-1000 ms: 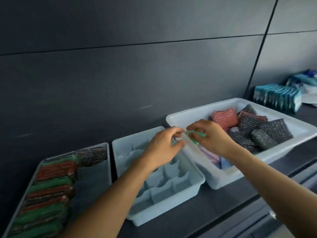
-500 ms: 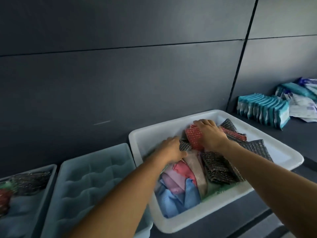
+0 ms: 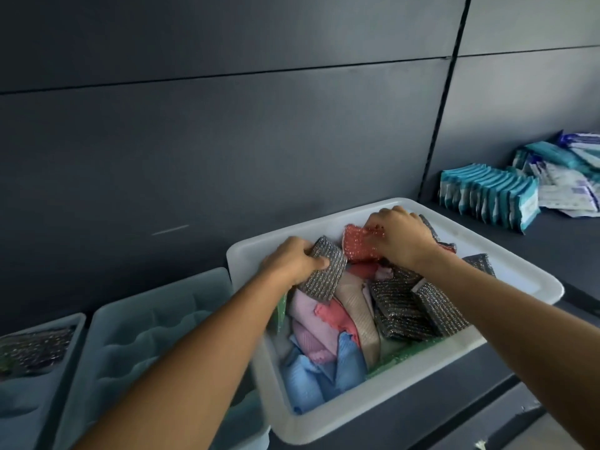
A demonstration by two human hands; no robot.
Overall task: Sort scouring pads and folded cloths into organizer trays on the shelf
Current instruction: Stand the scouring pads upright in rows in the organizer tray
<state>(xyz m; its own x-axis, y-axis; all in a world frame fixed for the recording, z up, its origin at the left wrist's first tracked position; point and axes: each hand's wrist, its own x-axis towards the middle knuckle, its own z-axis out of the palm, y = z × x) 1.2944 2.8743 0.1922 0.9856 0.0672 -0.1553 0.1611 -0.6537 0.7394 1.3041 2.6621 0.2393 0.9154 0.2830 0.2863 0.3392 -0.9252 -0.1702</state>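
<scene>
A white bin (image 3: 506, 271) on the dark shelf holds a jumble of silver-grey and red scouring pads and folded cloths in pink, beige and blue (image 3: 324, 358). My left hand (image 3: 292, 261) grips a silver-grey scouring pad (image 3: 324, 274) lifted at the bin's back left. My right hand (image 3: 399, 235) pinches a red scouring pad (image 3: 360, 245) at the back of the bin. Several more grey pads (image 3: 418, 310) lie on the right side of the pile.
A pale blue divided organizer tray (image 3: 143, 326) stands left of the bin, partly under my left forearm. A second tray (image 3: 42, 349) with grey pads sits at the far left. Stacked blue packets (image 3: 487, 196) lie at the back right. A dark wall rises behind.
The view has turned right, from the organizer trays to the white bin. My left hand has taken hold of a grey pad and raised it; my right hand stays on the red pad.
</scene>
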